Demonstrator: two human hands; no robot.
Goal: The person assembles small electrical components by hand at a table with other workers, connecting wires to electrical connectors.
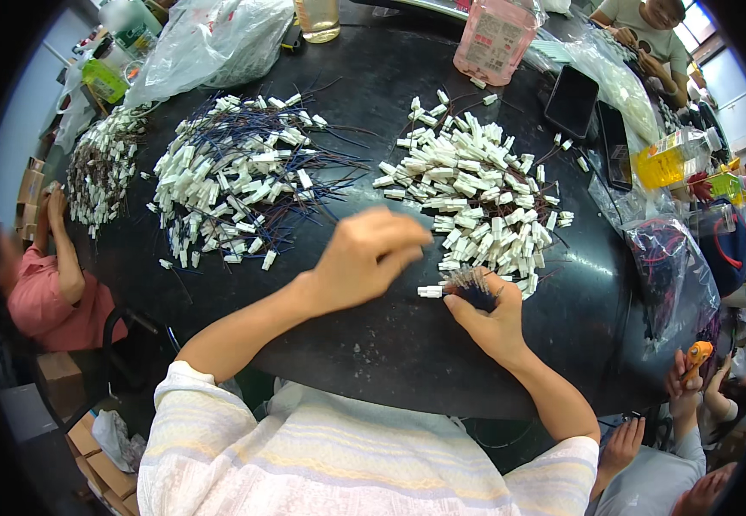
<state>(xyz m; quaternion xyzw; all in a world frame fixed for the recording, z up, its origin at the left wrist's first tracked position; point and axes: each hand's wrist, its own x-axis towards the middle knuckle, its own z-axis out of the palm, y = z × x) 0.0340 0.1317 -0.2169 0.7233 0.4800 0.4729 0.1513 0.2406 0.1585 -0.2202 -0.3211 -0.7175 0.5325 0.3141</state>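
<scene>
In my right hand (pixel 493 314) is a bundle of thin dark wires (pixel 474 291), gripped between thumb and fingers, their fine ends fanned upward. A white plastic connector (pixel 430 291) sticks out to the left of that grip. My left hand (pixel 369 258) hovers to the upper left, fingers bent and thumb near the index finger; blur hides whether anything is between them. Just beyond the hands lies a heap of white connectors with brown wires (pixel 476 181). Left of it spreads another heap of white connectors with blue wires (pixel 227 172).
A third connector pile (pixel 107 163) lies far left, near a person in pink (pixel 59 292). Two phones (pixel 571 101), a pink jug (pixel 495 43) and a yellow-liquid bottle (pixel 669 162) stand or lie toward the back right. A clear plastic bag (pixel 669 271) occupies the right edge. Other people sit around.
</scene>
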